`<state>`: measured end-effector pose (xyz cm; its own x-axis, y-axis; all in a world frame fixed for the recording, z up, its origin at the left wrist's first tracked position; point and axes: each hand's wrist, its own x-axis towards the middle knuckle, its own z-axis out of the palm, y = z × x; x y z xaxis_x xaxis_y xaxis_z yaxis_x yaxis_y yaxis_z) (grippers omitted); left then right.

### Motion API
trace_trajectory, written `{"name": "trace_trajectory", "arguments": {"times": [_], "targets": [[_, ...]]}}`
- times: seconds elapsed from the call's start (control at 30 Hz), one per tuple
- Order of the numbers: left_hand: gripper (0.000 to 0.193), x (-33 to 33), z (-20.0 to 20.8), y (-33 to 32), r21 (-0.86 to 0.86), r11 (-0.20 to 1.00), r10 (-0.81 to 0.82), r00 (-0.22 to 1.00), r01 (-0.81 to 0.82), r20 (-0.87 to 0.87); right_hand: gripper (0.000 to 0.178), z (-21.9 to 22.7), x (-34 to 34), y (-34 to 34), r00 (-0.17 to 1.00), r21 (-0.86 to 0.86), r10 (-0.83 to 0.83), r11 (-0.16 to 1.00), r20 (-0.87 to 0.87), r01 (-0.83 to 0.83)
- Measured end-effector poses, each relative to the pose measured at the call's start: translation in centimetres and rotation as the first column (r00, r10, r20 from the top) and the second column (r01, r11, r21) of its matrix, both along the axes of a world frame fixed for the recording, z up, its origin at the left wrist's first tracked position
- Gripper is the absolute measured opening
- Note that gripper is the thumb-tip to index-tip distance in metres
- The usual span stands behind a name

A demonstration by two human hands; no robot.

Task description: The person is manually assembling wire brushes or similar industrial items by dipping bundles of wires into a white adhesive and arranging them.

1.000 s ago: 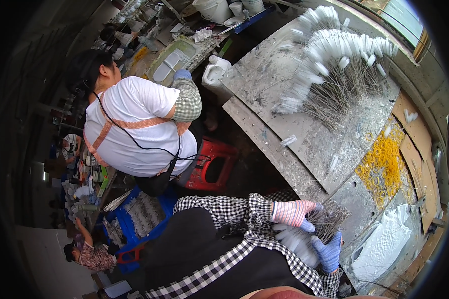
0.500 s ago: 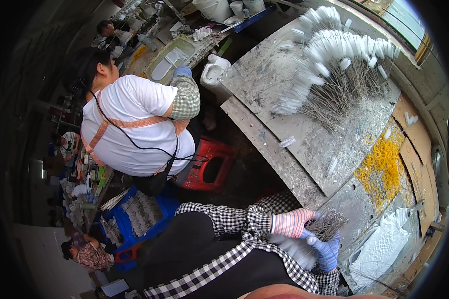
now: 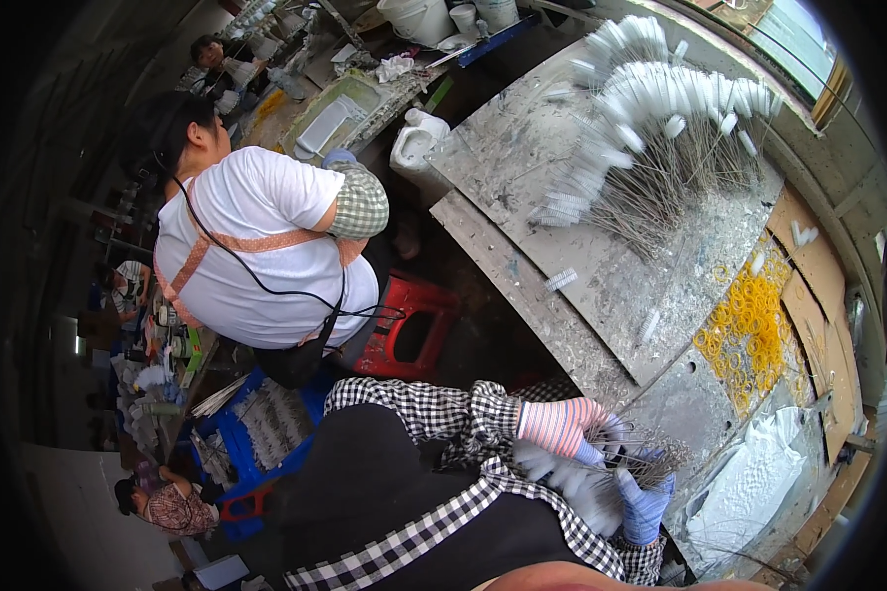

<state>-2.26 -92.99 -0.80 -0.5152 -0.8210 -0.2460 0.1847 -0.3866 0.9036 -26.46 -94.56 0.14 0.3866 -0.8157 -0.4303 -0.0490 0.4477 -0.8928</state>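
Note:
A bundle of wire-handled brushes [image 3: 574, 485] with white bristles lies against my apron, its thin twisted wire ends [image 3: 662, 455] spreading out to the right. My left hand [image 3: 562, 427], in a pink and white striped glove with blue fingertips, grips the bundle from above near the wires. My right hand [image 3: 646, 507], in a blue striped glove, curls around the wire side from below. Part of its fingers is hidden among the wires. Whether a band lies around the wires, I cannot make out.
A large pile of similar brushes [image 3: 650, 128] covers the far part of the grey worktable [image 3: 522, 158]. Yellow rubber bands [image 3: 749, 320] lie at the right, beside a white plastic sheet [image 3: 749, 483]. A co-worker in a white shirt [image 3: 266, 236] sits at the left on a red stool [image 3: 419, 320].
My hands have drawn slightly apart around the bundle, and more wires show between them. The co-worker's gloved hand has shifted at the basin. The view has moved slightly.

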Motion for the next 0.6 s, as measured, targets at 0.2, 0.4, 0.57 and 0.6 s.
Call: {"name": "trace_trajectory", "arguments": {"times": [0.2,0.4,0.57,0.6], "targets": [[0.024,-1.5,-1.5,1.2,-0.048,0.998,0.019,0.983,-0.028,-0.182,0.033,-0.5,0.1,0.8,0.996,0.052,-0.006,0.999,0.094,0.001],[0.029,-0.5,0.3,1.3,0.030,0.998,-0.042,0.991,0.046,-0.128,0.027,1.7,0.4,0.4,0.990,-0.029,0.122,0.992,0.069,-0.120],[0.025,-0.6,1.7,1.3,0.072,0.997,0.004,0.987,0.008,-0.158,0.032,1.7,0.1,1.6,0.982,-0.055,0.013,0.998,0.190,-0.003],[0.025,-0.5,1.7,1.1,0.008,0.999,0.045,0.993,-0.045,-0.112,0.035,1.9,0.3,1.7,0.969,-0.090,-0.031,0.994,0.244,0.054]]}}
